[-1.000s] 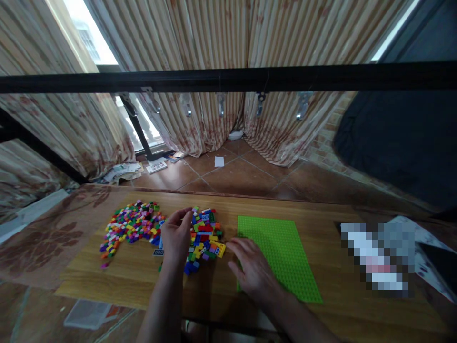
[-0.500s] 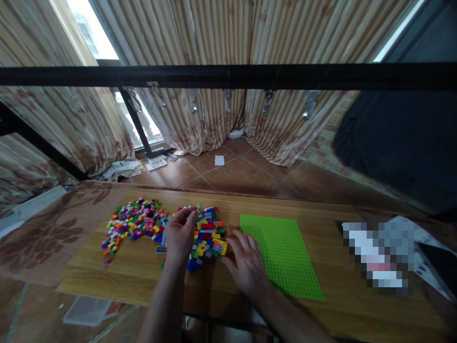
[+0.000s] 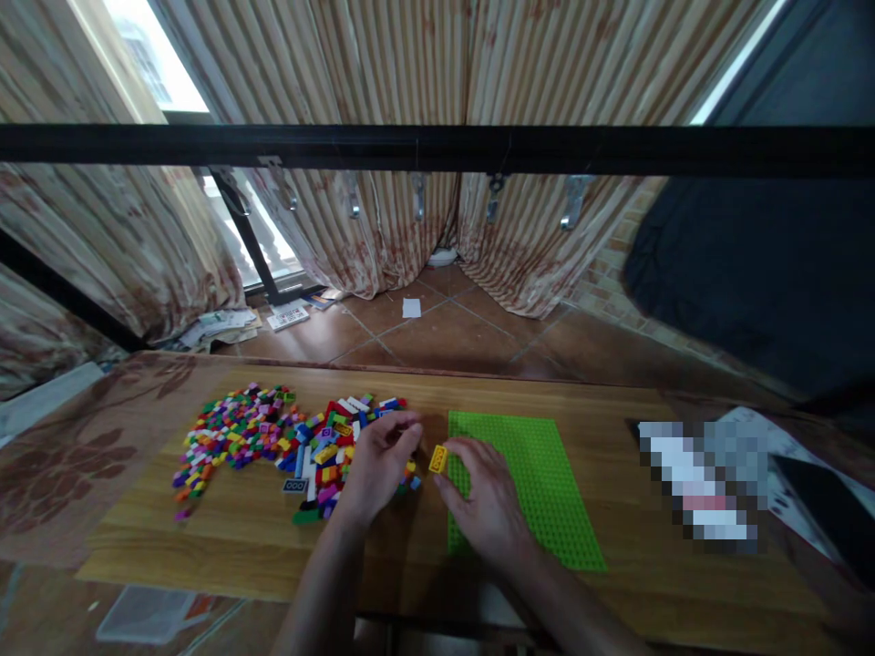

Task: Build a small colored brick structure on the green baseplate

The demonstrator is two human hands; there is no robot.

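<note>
My right hand (image 3: 488, 492) pinches a yellow toy brick (image 3: 438, 459) between thumb and fingers, its hollow underside partly turned towards me. It hovers at the left edge of a green studded baseplate (image 3: 547, 483). To the left, my left hand (image 3: 379, 460) is closed, with thumb and fingertips drawn together over the right side of a pile of mixed larger bricks (image 3: 328, 451). Whatever its fingertips may hold is hidden or too small to name. Part of that pile lies behind the left hand.
A second pile of small colourful bricks (image 3: 236, 428) spreads over the left of the wooden table (image 3: 232, 538). A blurred-out object (image 3: 697, 483) and a dark phone-like slab (image 3: 817, 510) lie at the right. A black bar with hanging clips (image 3: 437, 146) crosses beyond the table.
My right hand has picked the yellow brick off the pile's right edge and raised it beside the baseplate. My left hand has moved right across the pile. The view has shifted slightly.
</note>
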